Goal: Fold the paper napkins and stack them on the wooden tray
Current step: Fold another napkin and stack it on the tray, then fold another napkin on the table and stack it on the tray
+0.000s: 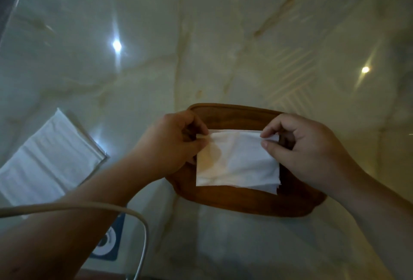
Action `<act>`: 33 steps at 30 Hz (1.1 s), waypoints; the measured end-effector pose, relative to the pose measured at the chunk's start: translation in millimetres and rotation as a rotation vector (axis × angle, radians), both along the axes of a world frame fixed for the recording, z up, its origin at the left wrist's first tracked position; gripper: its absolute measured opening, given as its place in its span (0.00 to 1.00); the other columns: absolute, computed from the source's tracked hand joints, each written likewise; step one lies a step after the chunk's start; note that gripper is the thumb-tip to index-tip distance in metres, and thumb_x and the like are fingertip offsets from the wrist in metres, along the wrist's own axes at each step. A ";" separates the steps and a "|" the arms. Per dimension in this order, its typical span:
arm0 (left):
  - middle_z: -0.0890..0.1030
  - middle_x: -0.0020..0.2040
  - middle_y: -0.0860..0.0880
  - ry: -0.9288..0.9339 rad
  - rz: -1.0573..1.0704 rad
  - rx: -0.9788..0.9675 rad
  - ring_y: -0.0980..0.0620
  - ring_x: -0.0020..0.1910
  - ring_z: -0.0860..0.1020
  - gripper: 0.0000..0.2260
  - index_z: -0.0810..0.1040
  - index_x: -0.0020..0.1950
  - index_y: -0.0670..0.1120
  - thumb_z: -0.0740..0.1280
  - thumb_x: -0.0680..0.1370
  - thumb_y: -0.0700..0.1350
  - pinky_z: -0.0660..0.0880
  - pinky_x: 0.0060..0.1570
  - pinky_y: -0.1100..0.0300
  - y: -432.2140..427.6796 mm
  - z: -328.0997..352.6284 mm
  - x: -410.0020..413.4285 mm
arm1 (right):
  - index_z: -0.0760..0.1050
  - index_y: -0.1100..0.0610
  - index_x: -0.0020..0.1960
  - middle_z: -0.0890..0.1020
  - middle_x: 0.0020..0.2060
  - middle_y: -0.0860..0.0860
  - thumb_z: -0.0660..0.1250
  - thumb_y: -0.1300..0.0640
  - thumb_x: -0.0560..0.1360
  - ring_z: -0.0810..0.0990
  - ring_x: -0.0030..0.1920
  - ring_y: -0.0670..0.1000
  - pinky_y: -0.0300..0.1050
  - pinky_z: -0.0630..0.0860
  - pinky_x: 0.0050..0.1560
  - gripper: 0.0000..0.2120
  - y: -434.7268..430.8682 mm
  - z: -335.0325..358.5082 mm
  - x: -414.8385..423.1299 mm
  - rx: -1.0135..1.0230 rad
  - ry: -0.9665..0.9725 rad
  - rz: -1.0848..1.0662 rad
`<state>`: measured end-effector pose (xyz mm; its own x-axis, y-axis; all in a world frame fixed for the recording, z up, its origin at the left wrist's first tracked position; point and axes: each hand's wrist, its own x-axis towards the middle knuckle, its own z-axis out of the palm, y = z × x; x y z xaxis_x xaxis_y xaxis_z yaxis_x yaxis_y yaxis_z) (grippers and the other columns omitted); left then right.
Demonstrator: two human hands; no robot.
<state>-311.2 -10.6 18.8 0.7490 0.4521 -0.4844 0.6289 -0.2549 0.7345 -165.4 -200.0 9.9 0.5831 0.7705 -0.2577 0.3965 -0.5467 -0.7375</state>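
A white folded paper napkin (238, 160) lies over the middle of an oval wooden tray (243, 202) on the marble table. My left hand (172, 143) pinches the napkin's far left corner between thumb and fingers. My right hand (299, 145) pinches its far right corner the same way. The napkin's near edge shows several loose layers at the right. Both hands hide parts of the tray's left and right rims.
A pack of white unfolded napkins (48, 161) in clear wrap lies at the left on the glossy marble table (223, 45). A beige cable (125, 212) loops across the near left, over a dark blue object (109, 241).
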 end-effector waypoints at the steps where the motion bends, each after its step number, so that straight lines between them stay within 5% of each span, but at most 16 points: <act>1: 0.80 0.36 0.57 0.005 -0.015 0.020 0.60 0.29 0.81 0.08 0.77 0.39 0.55 0.72 0.71 0.42 0.75 0.27 0.70 -0.4 -0.7 1.4 | 0.77 0.46 0.41 0.78 0.30 0.49 0.71 0.56 0.70 0.76 0.33 0.48 0.35 0.70 0.32 0.05 0.5 0.5 1.0 -0.001 -0.022 0.008; 7: 0.75 0.36 0.59 0.004 -0.139 0.239 0.69 0.33 0.76 0.07 0.75 0.40 0.56 0.70 0.72 0.44 0.71 0.32 0.76 -0.5 -3.3 5.8 | 0.76 0.48 0.39 0.75 0.37 0.43 0.71 0.55 0.68 0.75 0.36 0.46 0.34 0.68 0.32 0.04 1.0 1.0 5.7 -0.082 -0.281 0.183; 11: 0.73 0.45 0.57 -0.082 -0.236 0.403 0.59 0.37 0.74 0.05 0.76 0.45 0.54 0.69 0.72 0.46 0.72 0.36 0.67 4.1 -1.0 1.0 | 0.78 0.50 0.38 0.73 0.43 0.47 0.67 0.42 0.69 0.73 0.40 0.47 0.36 0.68 0.34 0.12 1.4 1.7 8.1 -0.106 -0.397 0.268; 16: 0.76 0.46 0.54 -0.096 -0.153 0.483 0.53 0.38 0.77 0.04 0.76 0.45 0.51 0.69 0.71 0.48 0.78 0.38 0.53 17.9 19.7 -19.7 | 0.78 0.50 0.43 0.73 0.44 0.47 0.64 0.41 0.70 0.74 0.43 0.47 0.38 0.71 0.38 0.13 23.5 15.8 0.5 -0.008 -0.364 0.320; 23: 0.74 0.44 0.58 0.026 0.017 0.605 0.60 0.36 0.74 0.05 0.75 0.47 0.55 0.66 0.73 0.52 0.73 0.38 0.63 59.6 44.6 -94.2 | 0.74 0.45 0.43 0.73 0.41 0.40 0.64 0.44 0.71 0.74 0.42 0.40 0.34 0.70 0.39 0.06 87.1 32.0 -42.5 0.068 -0.281 0.479; 27: 0.76 0.42 0.55 0.060 0.142 0.643 0.57 0.36 0.77 0.04 0.75 0.43 0.55 0.67 0.71 0.51 0.77 0.37 0.55 99.8 44.8 -151.6 | 0.72 0.45 0.41 0.72 0.38 0.39 0.64 0.44 0.71 0.74 0.40 0.39 0.37 0.71 0.38 0.06 128.2 30.5 -78.6 0.094 -0.260 0.503; 33: 0.77 0.44 0.52 0.243 0.178 0.705 0.58 0.34 0.75 0.09 0.78 0.50 0.50 0.69 0.72 0.50 0.71 0.37 0.59 150.9 30.7 -218.3 | 0.73 0.45 0.46 0.75 0.40 0.40 0.64 0.42 0.71 0.74 0.38 0.40 0.40 0.70 0.37 0.08 182.5 14.0 -129.4 -0.053 -0.208 0.528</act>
